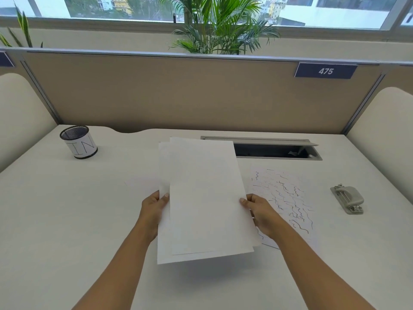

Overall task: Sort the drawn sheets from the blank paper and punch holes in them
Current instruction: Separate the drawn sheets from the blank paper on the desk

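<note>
Sheets of plain white paper [201, 198] hang above the pale desk top [67, 209], held up between both hands and slightly fanned, the front sheet sitting a little to the right of the one behind it. The left hand [154, 211] pinches the left edge, thumb on the face and fingers hidden behind. The right hand [259, 213] pinches the right edge likewise, thumb tip on the front sheet. The faces shown look blank; how many sheets the bundle holds cannot be told.

Flat on the desk just right of the bundle lies a white sheet covered in wavy blue and black pen lines [288, 198], its near left corner hidden behind the right hand. A grey metal hole punch [347, 199] rests well apart from it, further right. A black mesh pen cup with a white label [78, 142] stands far left, and an open grey cable tray [268, 148] is set into the desk behind the paper.

Sorting appears to be the step in hand, with punching not yet begun. The main risk is a wrong call: only one face of each sheet shows, so faint lines or marks on a hidden side could send a drawn sheet to the blanks. Light edge pinches on thin, fanned paper could also let a sheet slide free onto the drawn one and mix the piles.
</note>
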Available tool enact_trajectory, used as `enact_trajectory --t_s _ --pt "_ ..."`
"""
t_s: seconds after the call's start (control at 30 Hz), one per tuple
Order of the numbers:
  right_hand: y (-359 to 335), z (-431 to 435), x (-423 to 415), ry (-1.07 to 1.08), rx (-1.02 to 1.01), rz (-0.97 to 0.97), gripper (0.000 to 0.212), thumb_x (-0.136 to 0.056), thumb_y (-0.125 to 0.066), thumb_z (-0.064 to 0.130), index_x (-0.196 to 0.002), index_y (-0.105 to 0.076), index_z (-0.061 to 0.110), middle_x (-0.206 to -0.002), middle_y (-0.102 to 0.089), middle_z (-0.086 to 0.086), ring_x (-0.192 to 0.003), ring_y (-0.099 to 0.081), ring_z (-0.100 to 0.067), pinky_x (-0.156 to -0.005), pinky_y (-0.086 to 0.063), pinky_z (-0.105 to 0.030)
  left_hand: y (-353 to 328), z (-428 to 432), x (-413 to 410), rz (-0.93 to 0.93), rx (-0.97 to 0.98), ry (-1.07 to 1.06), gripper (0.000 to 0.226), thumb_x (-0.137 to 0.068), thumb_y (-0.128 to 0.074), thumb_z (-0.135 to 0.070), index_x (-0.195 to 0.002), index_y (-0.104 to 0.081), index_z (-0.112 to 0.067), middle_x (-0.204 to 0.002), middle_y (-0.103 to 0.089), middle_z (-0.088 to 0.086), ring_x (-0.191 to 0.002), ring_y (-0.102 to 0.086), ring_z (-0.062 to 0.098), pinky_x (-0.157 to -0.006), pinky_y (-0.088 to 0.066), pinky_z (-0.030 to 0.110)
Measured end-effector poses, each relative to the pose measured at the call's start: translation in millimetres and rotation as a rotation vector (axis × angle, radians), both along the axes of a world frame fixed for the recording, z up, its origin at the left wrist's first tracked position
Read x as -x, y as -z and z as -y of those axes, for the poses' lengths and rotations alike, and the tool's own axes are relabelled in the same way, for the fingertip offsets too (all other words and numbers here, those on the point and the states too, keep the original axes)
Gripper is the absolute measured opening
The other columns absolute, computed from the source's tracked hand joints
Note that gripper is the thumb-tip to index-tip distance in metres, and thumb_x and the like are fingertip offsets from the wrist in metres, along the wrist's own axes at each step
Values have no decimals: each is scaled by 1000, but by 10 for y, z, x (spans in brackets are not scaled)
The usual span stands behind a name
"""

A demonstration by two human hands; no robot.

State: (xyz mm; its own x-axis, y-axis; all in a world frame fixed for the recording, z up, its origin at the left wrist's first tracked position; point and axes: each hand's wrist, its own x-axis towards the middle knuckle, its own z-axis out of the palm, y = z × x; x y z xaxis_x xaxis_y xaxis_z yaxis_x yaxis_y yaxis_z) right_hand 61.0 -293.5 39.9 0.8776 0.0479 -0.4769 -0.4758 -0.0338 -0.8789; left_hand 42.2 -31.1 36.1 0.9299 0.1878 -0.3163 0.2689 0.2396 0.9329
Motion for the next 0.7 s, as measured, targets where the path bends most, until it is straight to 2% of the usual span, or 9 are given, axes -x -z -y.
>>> enact_trajectory --t_s 0.1,0.23,0.3,0.4,0.43,0.5,0.57,0.63,0.7 --pt "37 -25 16 15 -72 -17 15 -93 -52 12 -107 -53 8 -103 -65 -11 -85 -62 -25 -78 -52 -39 -12 67 8 -1 23 36 16 -92 -53 -12 -91 -69 -9 -74 -75 5 -61 -70 20 -53 -56 29" --pt "66 -34 37 -12 -65 -13 22 -90 -56 5 -111 -56 10 -107 -67 -13 -92 -63 -29 -94 -47 -47 -6 108 6 -17 36 60 22 -91 -53 -9 -83 -73 -15 -75 -75 5 -61 -70 21 -52 -56 30" --pt "76 -11 37 -4 -71 -4 25 -89 -56 2 -113 -58 7 -107 -67 -15 -91 -64 -30 -91 -51 -46 8 126 0 -23 33 56 24 -94 -49 -15 -86 -71 -17 -77 -75 2 -66 -71 18 -57 -57 29" --pt "99 54 35 50 -106 0 29 -87 -55 -3 -115 -58 3 -107 -66 -18 -83 -66 -29 -72 -58 -37 64 131 -31 -62 -83 22 27 -98 -42 -24 -90 -67 -20 -83 -71 -2 -73 -66 14 -59 -53 21" --pt "110 81 33 75 -110 2 30 -87 -56 -4 -116 -58 2 -109 -66 -19 -83 -66 -29 -70 -58 -36 101 119 -32 -58 -165 40 28 -99 -40 -23 -95 -67 -18 -87 -71 -1 -79 -66 14 -62 -53 21" --pt "141 144 24 131 -120 6 32 -87 -56 -5 -118 -57 0 -112 -65 -20 -88 -65 -31 -75 -56 -39 208 49 -41 -21 -481 137 29 -99 -38 -19 -115 -62 -12 -110 -68 7 -104 -62 23 -85 -52 31" --pt "175 201 11 174 -125 9 34 -86 -55 -5 -120 -56 -1 -113 -64 -20 -92 -63 -33 -80 -53 -41 326 -46 -40 6 -857 306 35 -98 -42 -17 -132 -50 -10 -136 -53 11 -126 -48 26 -104 -38 34" --pt "197 251 5 202 -121 12 34 -86 -55 -5 -120 -56 -2 -110 -65 -20 -87 -64 -32 -78 -53 -40 419 -104 -27 -31 -1063 482 50 -96 -46 -25 -143 -32 -14 -152 -31 8 -139 -30 23 -111 -25 32" --pt "222 295 3 232 -119 16 34 -86 -55 -6 -119 -56 -2 -104 -66 -18 -81 -65 -29 -74 -54 -39 497 -136 -20 -117 -1258 632 62 -95 -44 -38 -147 -18 -15 -157 -16 8 -144 -17 22 -114 -19 34"
